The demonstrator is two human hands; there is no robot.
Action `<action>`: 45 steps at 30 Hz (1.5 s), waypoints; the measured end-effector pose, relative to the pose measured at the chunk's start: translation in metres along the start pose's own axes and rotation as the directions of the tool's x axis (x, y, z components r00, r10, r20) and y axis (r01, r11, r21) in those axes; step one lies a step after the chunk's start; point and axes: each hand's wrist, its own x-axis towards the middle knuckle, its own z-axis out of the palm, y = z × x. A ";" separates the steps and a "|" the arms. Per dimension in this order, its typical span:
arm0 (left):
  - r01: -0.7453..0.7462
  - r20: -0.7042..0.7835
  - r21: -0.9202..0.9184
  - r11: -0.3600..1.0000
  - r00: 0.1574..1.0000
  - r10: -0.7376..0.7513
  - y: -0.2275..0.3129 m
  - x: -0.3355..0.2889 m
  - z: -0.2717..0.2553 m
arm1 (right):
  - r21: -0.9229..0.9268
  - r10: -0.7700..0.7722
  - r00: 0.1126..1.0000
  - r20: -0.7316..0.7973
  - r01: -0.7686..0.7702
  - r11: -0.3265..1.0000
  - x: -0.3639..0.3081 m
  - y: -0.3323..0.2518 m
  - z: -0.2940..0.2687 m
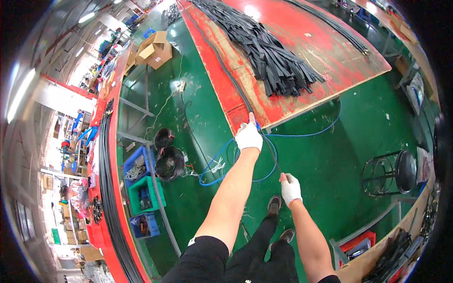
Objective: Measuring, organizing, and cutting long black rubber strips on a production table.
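Observation:
My left hand (pixel 248 137), in a white glove with bare fingertips, is closed at the near corner of the red table (pixel 217 85). It grips the end of a long black sleeve (pixel 231 78) that runs away along the table's left edge. A small blue part shows beside its fingers, mostly hidden by the glove. My right hand (pixel 291 188), gloved the same way, is lower and to the right, over the floor. Its fingers pinch a thin dark cord (pixel 276 158) stretching up toward my left hand. Blue hose (pixel 302 136) loops below the table corner.
A heap of flat black sleeves (pixel 269 52) covers the table's middle; black tubes (pixel 330 26) lie farther right. Left stand a cardboard box (pixel 155 49), black coils (pixel 170 162), a green crate (pixel 144 195) and a bench with long black cables (pixel 107 188). A stool (pixel 405 170) is right.

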 end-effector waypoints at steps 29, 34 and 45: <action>0.018 -0.043 0.010 1.000 0.999 -0.018 0.000 0.002 0.008 | 0.168 0.089 0.992 0.092 -0.104 0.980 0.001 0.001 0.022; 0.031 -0.023 0.028 0.999 0.999 -0.030 0.001 0.000 0.008 | 0.148 0.135 0.989 0.066 -0.144 0.978 -0.047 0.007 0.000; -0.065 -0.047 0.135 0.989 0.996 0.072 -0.006 -0.004 0.012 | 0.012 0.166 0.985 -0.046 -0.166 0.986 -0.235 0.130 -0.093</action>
